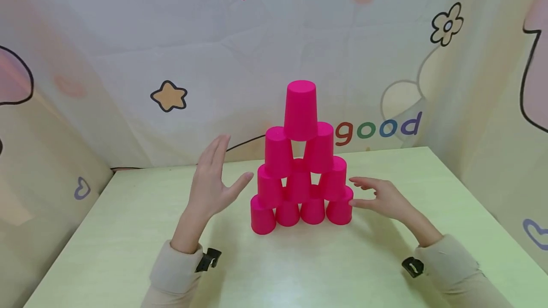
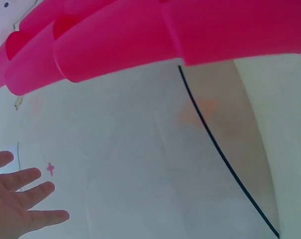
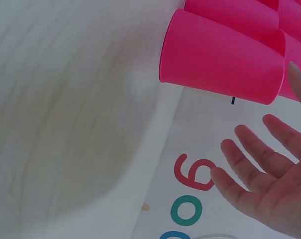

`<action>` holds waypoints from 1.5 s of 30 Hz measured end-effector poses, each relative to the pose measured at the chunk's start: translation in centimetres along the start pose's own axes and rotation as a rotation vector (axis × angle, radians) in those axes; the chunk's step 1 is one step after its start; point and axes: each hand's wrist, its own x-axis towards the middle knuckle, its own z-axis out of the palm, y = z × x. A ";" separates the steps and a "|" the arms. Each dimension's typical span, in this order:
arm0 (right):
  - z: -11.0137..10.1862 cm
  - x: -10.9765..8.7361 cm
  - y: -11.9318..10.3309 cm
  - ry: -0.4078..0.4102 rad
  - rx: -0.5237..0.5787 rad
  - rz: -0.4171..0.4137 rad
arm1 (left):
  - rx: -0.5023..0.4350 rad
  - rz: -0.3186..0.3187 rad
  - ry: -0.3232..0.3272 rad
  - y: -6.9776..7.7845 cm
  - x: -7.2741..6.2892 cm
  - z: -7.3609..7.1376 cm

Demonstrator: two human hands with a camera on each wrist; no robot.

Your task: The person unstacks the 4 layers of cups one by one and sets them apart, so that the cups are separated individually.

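Several bright pink cups stand upside down in a pyramid, one top cup (image 1: 301, 110) above rows of two, three and several. To the left of the pyramid my left hand (image 1: 210, 187) is raised with its fingers straight and thumb spread, holding nothing. On the other side, my right hand (image 1: 387, 197) is beside the lower rows, its fingers loosely bent and its thumb tip overlapping the bottom right cup (image 1: 339, 210) in the head view. The right wrist view shows that palm (image 3: 274, 194) bare, with a bottom-row cup (image 3: 220, 59) close by.
The pyramid stands on a pale green table (image 1: 299, 270). Behind it hangs a light cloth (image 1: 257, 61) printed with a star, a flower and the word "good", and similar cloth borders both sides. A black clip (image 1: 208, 260) is on the left sleeve, another (image 1: 413, 266) on the right.
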 end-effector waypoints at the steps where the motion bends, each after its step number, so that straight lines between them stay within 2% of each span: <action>1: 0.1 0.1 0.0 -0.001 0.015 0.003 | -0.017 0.005 0.008 0.3 0.3 0.0; 6: 0.6 0.6 0.2 -0.026 0.085 0.020 | -0.108 0.034 0.032 1.6 2.0 0.3; 13: 0.8 1.0 0.3 -0.055 0.142 0.039 | -0.243 0.019 -0.012 3.8 4.3 0.9; 18: 0.9 1.0 0.2 -0.055 0.148 0.026 | -0.324 -0.024 -0.040 4.6 5.9 1.5; 27: 1.2 1.1 0.5 -0.066 0.168 0.038 | -0.462 -0.192 -0.143 5.6 8.3 2.4; 31: 1.2 1.2 0.6 -0.069 0.181 0.031 | -0.508 -0.233 -0.158 6.0 8.9 2.7; 37: 1.3 1.2 0.5 -0.066 0.194 0.027 | -0.566 -0.200 -0.155 6.5 9.6 3.2; 45: 1.2 1.2 0.3 -0.067 0.192 0.035 | -0.578 -0.152 -0.108 6.8 9.8 3.5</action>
